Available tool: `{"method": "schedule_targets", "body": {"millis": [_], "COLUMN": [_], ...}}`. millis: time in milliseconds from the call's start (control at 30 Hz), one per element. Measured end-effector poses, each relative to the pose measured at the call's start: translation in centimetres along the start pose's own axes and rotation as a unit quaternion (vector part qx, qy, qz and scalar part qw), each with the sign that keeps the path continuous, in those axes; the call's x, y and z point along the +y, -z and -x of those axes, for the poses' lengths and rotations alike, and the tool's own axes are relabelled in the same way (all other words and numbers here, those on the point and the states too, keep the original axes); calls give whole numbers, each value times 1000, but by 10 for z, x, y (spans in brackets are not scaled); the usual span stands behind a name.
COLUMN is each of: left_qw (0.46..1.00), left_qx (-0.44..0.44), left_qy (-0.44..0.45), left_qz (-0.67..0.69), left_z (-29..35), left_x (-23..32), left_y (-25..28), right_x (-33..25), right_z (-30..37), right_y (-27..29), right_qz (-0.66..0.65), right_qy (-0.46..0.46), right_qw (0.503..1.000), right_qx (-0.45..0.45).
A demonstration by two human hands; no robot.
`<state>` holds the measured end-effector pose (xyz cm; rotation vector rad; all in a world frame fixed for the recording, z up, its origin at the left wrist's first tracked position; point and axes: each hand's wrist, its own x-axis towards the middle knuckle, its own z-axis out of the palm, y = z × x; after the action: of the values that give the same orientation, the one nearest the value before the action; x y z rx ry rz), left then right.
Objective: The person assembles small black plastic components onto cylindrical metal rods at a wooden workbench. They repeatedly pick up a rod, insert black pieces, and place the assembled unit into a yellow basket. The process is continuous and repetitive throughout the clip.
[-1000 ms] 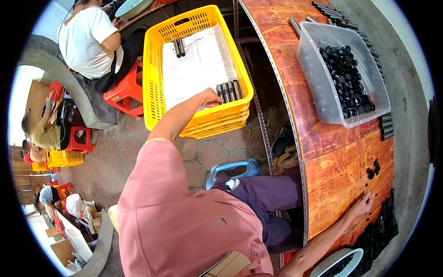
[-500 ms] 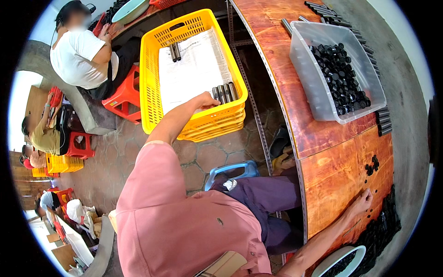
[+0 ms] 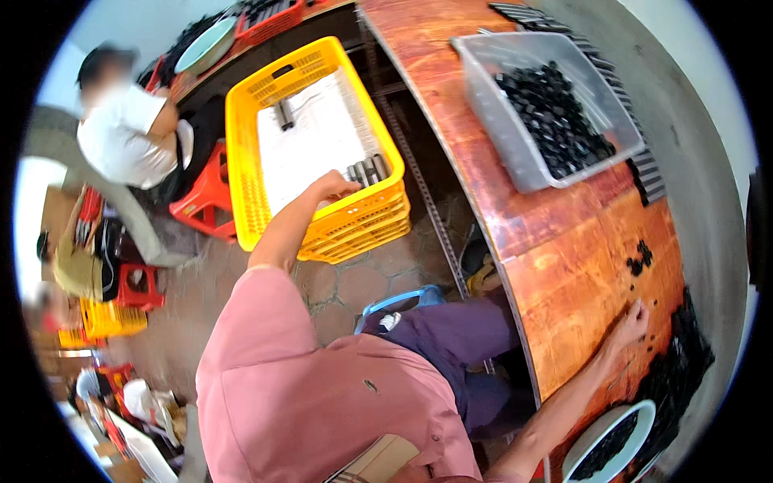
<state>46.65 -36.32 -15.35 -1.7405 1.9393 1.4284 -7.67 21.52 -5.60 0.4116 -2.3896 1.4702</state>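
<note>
My left hand [image 3: 332,187] is inside the rim of a yellow crate [image 3: 241,161], its fingers stretched toward a short row of dark metal tubes [image 3: 368,171] standing side by side in the near right corner. Blur hides whether a fingertip touches the nearest tube. A white printed sheet [image 3: 298,149] lines the crate, and a pair of tubes [image 3: 283,115] lies farther back on it. Over on the wooden table [image 3: 555,322], my right hand [image 3: 634,324] is closed, fingertips pinched together; what they hold is hidden. Small black pieces [image 3: 640,258] lie scattered beyond it.
A clear plastic bin [image 3: 515,161] of black caps [image 3: 555,121] stands on the table, with tubes [image 3: 648,177] lined up behind. A pale bowl [image 3: 608,443] and a heap of black parts [image 3: 684,362] are at the near right. A person in white [image 3: 129,145] sits at left.
The view has shifted, moving the crate left and slightly down in the picture. My left hand has drawn back a little from the tubes. My right hand stays closed over the table.
</note>
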Motion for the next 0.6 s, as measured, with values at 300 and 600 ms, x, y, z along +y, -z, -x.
{"method": "schedule_targets", "body": {"millis": [300,600], "left_qw": [841,595], "left_qx": [438,123], "left_qy": [-316,-784], "left_qz": [39,-131], "left_z": [100,230], "left_x": [89,241], "left_y": [-9,-193], "right_x": [-27,-49], "right_z": [7,16], "right_y": [-14,-13], "right_qz": [0,0], "right_qy": [7,-45], "right_qw": [999,998], "right_qx": [44,34]}}
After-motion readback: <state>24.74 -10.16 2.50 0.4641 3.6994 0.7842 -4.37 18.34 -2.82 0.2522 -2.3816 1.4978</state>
